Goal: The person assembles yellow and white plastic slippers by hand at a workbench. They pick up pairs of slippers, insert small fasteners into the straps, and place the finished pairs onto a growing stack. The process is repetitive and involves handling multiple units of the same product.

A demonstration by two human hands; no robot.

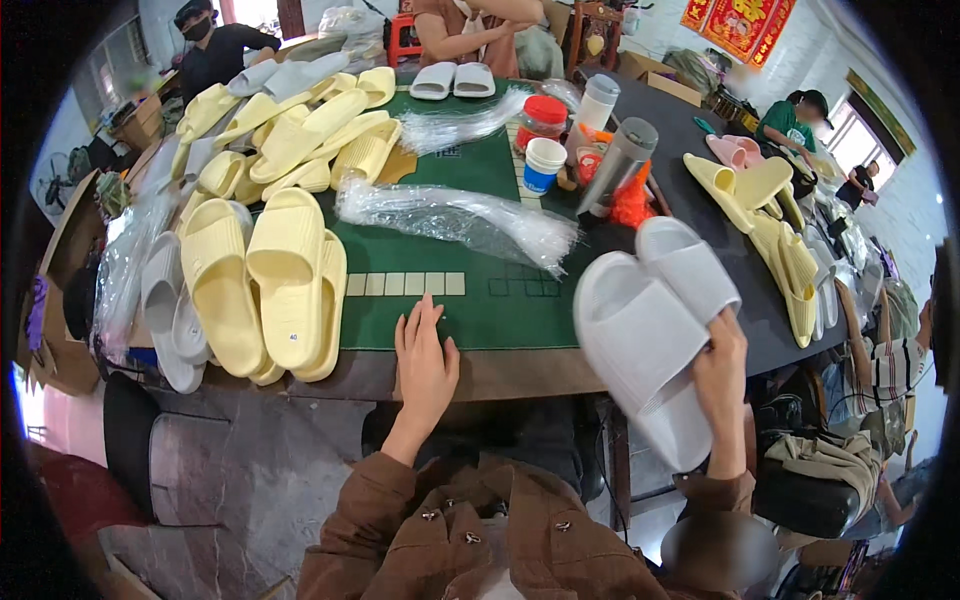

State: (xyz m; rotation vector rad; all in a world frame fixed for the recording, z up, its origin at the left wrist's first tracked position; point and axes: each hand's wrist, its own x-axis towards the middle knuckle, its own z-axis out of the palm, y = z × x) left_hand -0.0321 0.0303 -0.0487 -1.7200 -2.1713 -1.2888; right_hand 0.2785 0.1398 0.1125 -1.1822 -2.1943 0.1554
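My right hand (722, 385) grips a pair of pale grey slide slippers (640, 325) by the side, over the table's front edge. The two slippers overlap, one partly behind the other. My left hand (425, 360) lies with its fingers stretched out on the near edge of the green mat (400, 320), holding nothing. Just beyond its fingertips runs a printed row of pale squares (405, 284). To its left stand pale yellow slippers (285, 270) in overlapping pairs. Clear plastic bags (460, 215) lie across the middle of the mat.
A heap of yellow slippers (310, 135) covers the far left, with grey slippers (172, 310) beside it. A red-lidded jar (541, 122), a white and blue tub (542, 165) and a tumbler (620, 165) stand behind the bags. More yellow slippers (785, 265) lie far right. Other people sit around the table.
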